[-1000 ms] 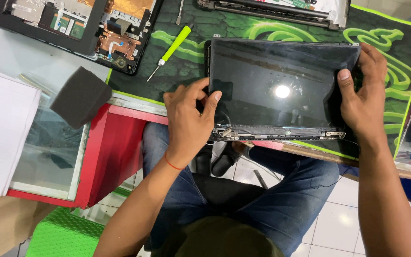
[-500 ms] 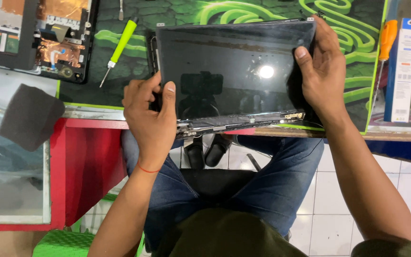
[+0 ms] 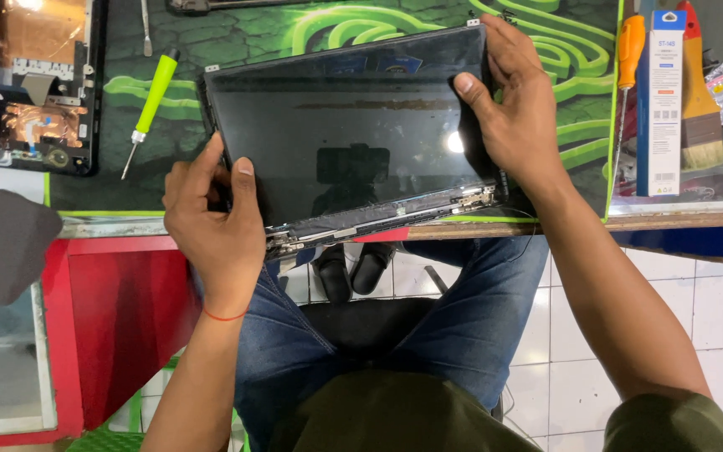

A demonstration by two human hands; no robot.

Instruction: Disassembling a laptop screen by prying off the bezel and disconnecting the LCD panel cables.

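A detached laptop screen panel (image 3: 353,142) with a glossy black face lies on a green-patterned mat (image 3: 294,38) at the table's near edge. Its hinge side with bare metal brackets overhangs the edge toward me. My left hand (image 3: 211,222) grips the panel's lower left corner, thumb pressed on the bezel. My right hand (image 3: 508,109) clasps the right side, thumb on the glass near the upper right corner. The panel sits slightly rotated, its left end closer to me.
A green-handled screwdriver (image 3: 151,105) lies left of the panel. An opened laptop base (image 3: 39,100) with exposed circuit board sits at the far left. An orange screwdriver (image 3: 629,50), a blue box (image 3: 658,109) and a brush (image 3: 700,100) lie on the right. A dark foam pad (image 3: 2,243) rests lower left.
The view has shifted, so the panel sits further left and up in frame. Both hands kept their grip; the panel has tilted slightly, its right end further from me.
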